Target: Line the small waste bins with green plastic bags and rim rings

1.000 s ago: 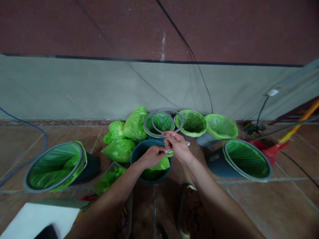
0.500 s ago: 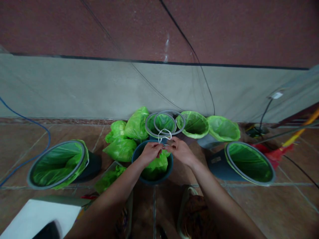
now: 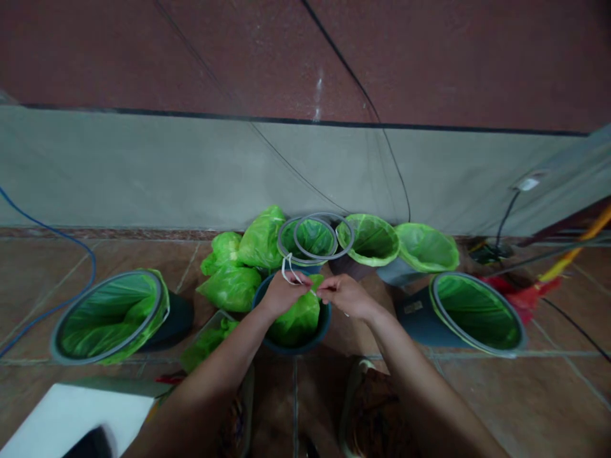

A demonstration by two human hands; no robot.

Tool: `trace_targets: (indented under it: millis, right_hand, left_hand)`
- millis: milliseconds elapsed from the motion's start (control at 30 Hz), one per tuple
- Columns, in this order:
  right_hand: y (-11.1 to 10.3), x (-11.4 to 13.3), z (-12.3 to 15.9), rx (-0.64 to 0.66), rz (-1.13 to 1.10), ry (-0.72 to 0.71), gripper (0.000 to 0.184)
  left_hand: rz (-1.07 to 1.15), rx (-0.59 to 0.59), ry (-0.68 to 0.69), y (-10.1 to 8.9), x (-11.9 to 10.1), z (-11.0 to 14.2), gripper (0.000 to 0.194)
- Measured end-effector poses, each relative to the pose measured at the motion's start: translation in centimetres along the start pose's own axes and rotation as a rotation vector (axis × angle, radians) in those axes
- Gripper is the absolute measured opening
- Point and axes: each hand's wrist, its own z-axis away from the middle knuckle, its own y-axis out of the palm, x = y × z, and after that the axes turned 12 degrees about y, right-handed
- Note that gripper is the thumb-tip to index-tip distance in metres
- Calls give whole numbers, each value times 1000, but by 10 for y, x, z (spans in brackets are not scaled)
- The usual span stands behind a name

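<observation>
My left hand (image 3: 285,295) is closed on a white drawstring (image 3: 287,267), and a loop of it stands up behind the knuckles. Opposite it, my right hand (image 3: 347,295) pinches the same white string, its fingertips close to those of the left. Below both hands a gathered green garbage bag (image 3: 300,321) sits inside a round blue bin (image 3: 292,350). The string appears to run from the neck of this bag, though my fingers partly hide the spot.
Filled green bags (image 3: 231,289) lie left of the blue bin. Lined bins stand at the left (image 3: 157,318), the right (image 3: 424,315) and along the wall (image 3: 286,159). Two grey rings (image 3: 344,254) rest on a back bin. A white box (image 3: 90,413) is at lower left.
The white loop has shifted from between my hands to behind my left hand. My hands have drawn slightly lower, and the string is now pulled between the fingertips.
</observation>
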Motion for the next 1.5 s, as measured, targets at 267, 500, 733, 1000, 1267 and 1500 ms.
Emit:
trace_targets:
  millis: [267, 500, 733, 1000, 1267, 1500]
  right_hand:
    - [2, 8, -7, -246, -143, -55, 21]
    - [13, 17, -4, -40, -257, -113, 22]
    - [12, 21, 0, 79, -371, 23, 39]
    - [7, 14, -2, -174, -84, -3, 20]
    - [2, 18, 2, -344, 361, 86, 18]
    - [8, 12, -4, -271, 387, 82, 20]
  left_hand:
    - [-293, 48, 374, -3, -5, 5, 17]
    - [-301, -37, 430, 6, -9, 7, 18]
    - [-94, -69, 159, 8, 0, 4, 10]
    - [-158, 126, 121, -6, -4, 1, 17]
    - [-606, 18, 72, -10, 14, 1, 13]
    - [-649, 155, -119, -16, 33, 2, 15]
